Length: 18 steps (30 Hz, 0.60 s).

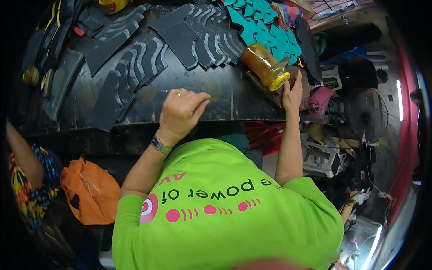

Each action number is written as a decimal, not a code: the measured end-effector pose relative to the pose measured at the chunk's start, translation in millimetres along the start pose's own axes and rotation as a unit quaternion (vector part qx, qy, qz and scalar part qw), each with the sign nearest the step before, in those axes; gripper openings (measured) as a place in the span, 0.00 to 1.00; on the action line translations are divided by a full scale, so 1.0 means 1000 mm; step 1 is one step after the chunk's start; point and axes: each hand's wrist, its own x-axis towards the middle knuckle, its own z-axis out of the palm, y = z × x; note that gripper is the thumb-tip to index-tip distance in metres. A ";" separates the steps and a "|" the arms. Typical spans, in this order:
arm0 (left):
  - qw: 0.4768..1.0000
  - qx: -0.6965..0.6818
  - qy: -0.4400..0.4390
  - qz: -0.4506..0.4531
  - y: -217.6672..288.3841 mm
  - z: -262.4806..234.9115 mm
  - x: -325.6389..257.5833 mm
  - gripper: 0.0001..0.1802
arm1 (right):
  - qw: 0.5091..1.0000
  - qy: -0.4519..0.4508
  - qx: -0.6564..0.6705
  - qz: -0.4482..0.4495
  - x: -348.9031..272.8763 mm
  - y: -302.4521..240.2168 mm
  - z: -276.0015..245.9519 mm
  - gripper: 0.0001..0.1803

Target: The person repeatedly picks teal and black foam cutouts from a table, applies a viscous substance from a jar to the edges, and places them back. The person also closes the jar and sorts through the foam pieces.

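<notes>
My left hand is closed, its fingers curled inward above the near edge of the table. Whatever it holds, if anything, is hidden. To the right, my right hand is open, thumb and fingers extended, over a dark brown slab. Beside its thumb is the yellow lid of a glass jar of amber contents, which lies on its side. Ahead of my left hand, overlapping black cut pieces with grey curved edges are fanned out. Another black stack lies farther back, with teal cut pieces to its right.
The dark table bears more black pieces and a yellow container. A pink pouch hangs at its right corner. An orange bag is at my left, near another person's arm. A white stool stands right.
</notes>
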 end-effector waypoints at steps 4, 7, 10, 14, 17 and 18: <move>0.998 -0.051 -0.032 0.017 -0.004 -0.006 0.001 0.07 | 0.999 0.002 -0.025 0.028 -0.002 -0.001 -0.002 0.36; 0.996 -0.066 -0.054 0.027 -0.007 -0.009 -0.001 0.08 | 0.999 0.035 -0.030 -0.012 -0.002 -0.002 -0.003 0.35; 0.994 -0.075 -0.081 0.020 -0.008 -0.009 -0.002 0.08 | 0.998 0.053 -0.038 0.008 -0.002 -0.001 -0.003 0.35; 0.993 -0.089 -0.069 0.033 -0.008 -0.005 -0.002 0.07 | 0.997 0.074 -0.030 0.015 -0.004 0.005 -0.001 0.35; 0.995 -0.054 -0.058 0.056 -0.010 -0.003 -0.004 0.08 | 0.996 0.068 -0.014 0.052 -0.006 0.010 0.000 0.36; 0.996 -0.041 -0.051 0.061 -0.010 -0.001 -0.005 0.09 | 0.996 0.069 -0.015 0.054 -0.006 0.011 0.000 0.36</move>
